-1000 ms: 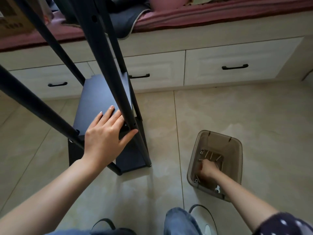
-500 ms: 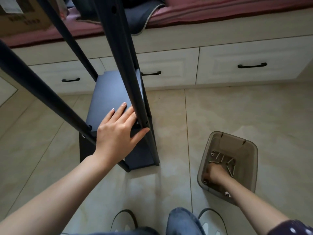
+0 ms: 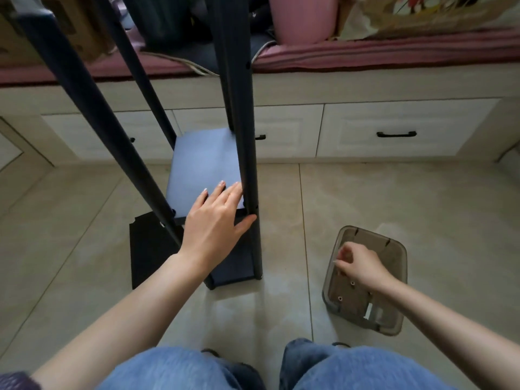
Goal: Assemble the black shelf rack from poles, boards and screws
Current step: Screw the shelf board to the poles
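Note:
The black shelf rack stands on the floor in front of me, with a front right pole [image 3: 247, 136], a front left pole [image 3: 112, 136] and a back pole [image 3: 146, 88]. My left hand [image 3: 216, 220] rests flat on its dark board [image 3: 202, 164], the thumb touching the front right pole. A lower board [image 3: 233, 270] sits near the floor. My right hand [image 3: 363, 266] hovers over the brown plastic bin [image 3: 399, 257], fingertips pinching what looks like a small screw [image 3: 336, 262]. A few loose screws [image 3: 340, 298] lie in the bin.
A flat black panel [image 3: 149, 249] lies on the tiles left of the rack. White drawers with black handles [image 3: 396, 134] line the back under a pink-cushioned bench [image 3: 394, 56] carrying clutter. My knees in jeans [image 3: 351, 367] fill the bottom edge.
My right hand has risen out of the bin with its fingers pinched together. The left hand stays flat on the board. My head has tilted up, showing more of the bench.

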`<state>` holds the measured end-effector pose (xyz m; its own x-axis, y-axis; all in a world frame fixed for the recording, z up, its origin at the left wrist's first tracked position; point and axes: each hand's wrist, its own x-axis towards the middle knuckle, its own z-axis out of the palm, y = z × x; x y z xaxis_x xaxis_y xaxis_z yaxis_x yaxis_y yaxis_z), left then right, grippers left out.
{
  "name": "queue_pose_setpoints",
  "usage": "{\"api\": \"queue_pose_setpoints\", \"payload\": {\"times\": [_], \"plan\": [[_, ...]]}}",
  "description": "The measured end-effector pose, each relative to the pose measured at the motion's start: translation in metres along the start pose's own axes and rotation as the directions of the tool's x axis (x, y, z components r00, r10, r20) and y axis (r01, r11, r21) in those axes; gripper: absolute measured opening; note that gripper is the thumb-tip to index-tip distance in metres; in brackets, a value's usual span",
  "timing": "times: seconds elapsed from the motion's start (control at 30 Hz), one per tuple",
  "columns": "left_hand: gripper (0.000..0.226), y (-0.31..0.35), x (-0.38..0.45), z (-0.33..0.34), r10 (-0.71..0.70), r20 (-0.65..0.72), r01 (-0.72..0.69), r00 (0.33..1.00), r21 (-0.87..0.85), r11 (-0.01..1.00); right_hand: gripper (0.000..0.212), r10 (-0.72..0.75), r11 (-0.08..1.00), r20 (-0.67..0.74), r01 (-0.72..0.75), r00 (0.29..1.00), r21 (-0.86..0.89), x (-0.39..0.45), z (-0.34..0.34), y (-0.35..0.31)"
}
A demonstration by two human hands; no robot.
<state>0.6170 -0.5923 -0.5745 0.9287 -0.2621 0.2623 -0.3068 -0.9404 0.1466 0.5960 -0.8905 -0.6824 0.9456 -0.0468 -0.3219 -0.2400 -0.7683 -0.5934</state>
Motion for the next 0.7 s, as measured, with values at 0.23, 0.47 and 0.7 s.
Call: {"api": "queue_pose_setpoints", "payload": {"times": [0.23, 0.47, 0.7], "plan": [[0.042, 0.003, -0.038, 0.002, -0.021, -0.385, -0.08, 0.923, -0.244, 0.967, 0.01, -0.16, 0.844, 0.068, 0.101, 0.985, 0.527, -0.035, -0.03, -0.086], [0.016, 0.016, -0.049, 0.011, -0.392, -0.1, 0.193, 0.914, -0.745, 0.638, 0.017, -0.301, 0.627, -0.007, 0.204, 0.953, 0.752, -0.047, -0.035, -0.137], [0.028, 0.02, -0.019, 0.031, -0.475, 0.447, 0.347, 0.758, -0.893, -0.286, 0.011, -0.277, 0.569, -0.103, 0.25, 0.955, 0.783, -0.037, -0.021, -0.152]]}}
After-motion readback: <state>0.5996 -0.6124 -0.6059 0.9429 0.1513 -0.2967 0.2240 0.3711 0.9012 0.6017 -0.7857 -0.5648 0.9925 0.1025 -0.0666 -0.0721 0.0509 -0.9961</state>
